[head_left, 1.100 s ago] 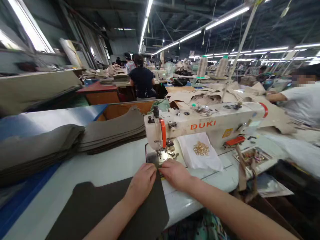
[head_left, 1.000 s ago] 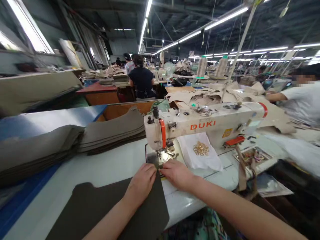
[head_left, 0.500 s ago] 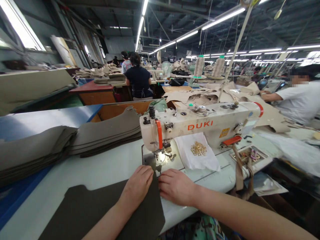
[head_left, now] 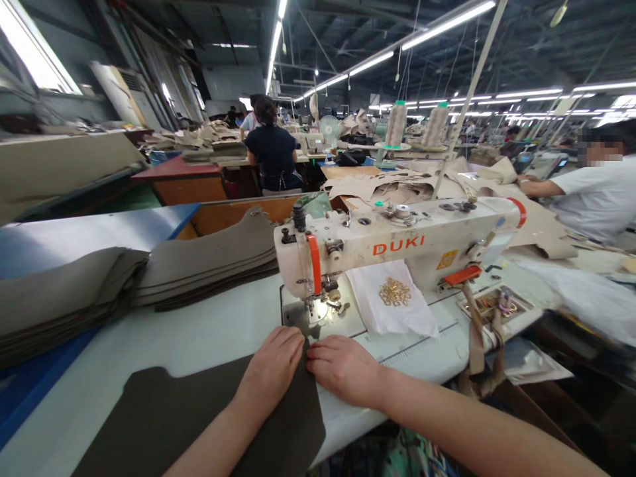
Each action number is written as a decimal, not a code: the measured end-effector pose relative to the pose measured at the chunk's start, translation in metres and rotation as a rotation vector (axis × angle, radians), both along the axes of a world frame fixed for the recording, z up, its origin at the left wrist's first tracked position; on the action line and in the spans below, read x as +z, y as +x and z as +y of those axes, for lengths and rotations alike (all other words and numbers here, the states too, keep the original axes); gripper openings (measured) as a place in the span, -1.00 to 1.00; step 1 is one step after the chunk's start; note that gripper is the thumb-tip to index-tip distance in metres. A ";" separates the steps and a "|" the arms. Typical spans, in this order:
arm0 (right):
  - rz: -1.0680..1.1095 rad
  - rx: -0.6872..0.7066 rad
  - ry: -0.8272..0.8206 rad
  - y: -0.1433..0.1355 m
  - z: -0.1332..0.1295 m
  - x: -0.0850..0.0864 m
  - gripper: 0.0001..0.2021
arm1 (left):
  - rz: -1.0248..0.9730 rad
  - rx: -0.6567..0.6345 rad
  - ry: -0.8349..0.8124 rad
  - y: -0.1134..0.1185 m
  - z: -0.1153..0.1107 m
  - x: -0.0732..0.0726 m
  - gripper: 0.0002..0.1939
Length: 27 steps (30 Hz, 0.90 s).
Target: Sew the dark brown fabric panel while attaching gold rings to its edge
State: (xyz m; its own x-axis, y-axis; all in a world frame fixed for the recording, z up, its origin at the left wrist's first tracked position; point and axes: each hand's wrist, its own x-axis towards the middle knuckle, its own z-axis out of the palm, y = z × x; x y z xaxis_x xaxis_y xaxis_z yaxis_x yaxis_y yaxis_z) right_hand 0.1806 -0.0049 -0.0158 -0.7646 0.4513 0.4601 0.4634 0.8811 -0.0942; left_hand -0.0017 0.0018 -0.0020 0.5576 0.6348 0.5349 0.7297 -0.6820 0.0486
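Note:
A dark olive fabric panel lies flat on the pale table, its far corner running under the needle of a cream DUKI sewing machine. My left hand presses palm-down on the panel just in front of the presser foot. My right hand rests beside it on the panel's right edge, fingertips touching the left hand's. A lamp lights the needle plate.
Stacks of grey-brown cut panels lie at the left. A white cloth with gold metal rings sits under the machine arm. A tray of small parts is at the right. A person in white works at the right, another in dark sits ahead.
Both hands have slid a little back toward me and left along the panel; the view has shifted slightly. The panel still sits under the needle.

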 end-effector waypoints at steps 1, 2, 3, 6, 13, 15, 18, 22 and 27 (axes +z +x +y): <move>0.008 -0.001 0.002 0.000 0.000 0.000 -0.82 | -0.001 0.002 -0.006 0.000 0.000 0.000 -0.73; 0.014 -0.001 0.001 0.000 0.000 0.000 -0.82 | -0.004 0.004 -0.014 0.000 0.000 0.001 -0.73; 0.017 0.001 -0.001 0.000 -0.001 0.001 -0.82 | -0.006 0.004 -0.023 0.001 0.000 0.001 -0.73; 0.027 0.001 -0.005 0.000 -0.002 0.001 -0.84 | -0.020 0.010 -0.045 0.001 0.000 0.000 -0.74; 0.018 -0.056 -0.078 0.000 -0.002 0.011 -0.88 | -0.058 0.025 -0.085 0.000 -0.002 0.001 -0.75; -0.003 -0.081 -0.104 -0.001 -0.001 0.014 -0.85 | -0.072 0.028 -0.096 0.000 -0.003 0.000 -0.75; -0.034 -0.094 -0.113 -0.003 0.002 0.015 -0.87 | -0.080 0.023 -0.109 -0.002 -0.005 -0.001 -0.75; -0.051 -0.084 -0.070 -0.005 0.004 0.012 -0.88 | -0.079 0.036 -0.129 -0.003 -0.007 -0.001 -0.75; -0.115 -0.077 -0.050 -0.004 0.008 0.013 -0.92 | -0.051 0.025 -0.110 -0.002 -0.003 0.000 -0.72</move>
State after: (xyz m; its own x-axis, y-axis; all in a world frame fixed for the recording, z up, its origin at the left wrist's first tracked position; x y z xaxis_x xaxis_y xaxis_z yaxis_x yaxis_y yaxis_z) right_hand 0.1768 0.0034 -0.0025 -0.7735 0.5306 0.3466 0.5395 0.8383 -0.0793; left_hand -0.0036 -0.0015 -0.0024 0.5147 0.7043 0.4889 0.7409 -0.6523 0.1597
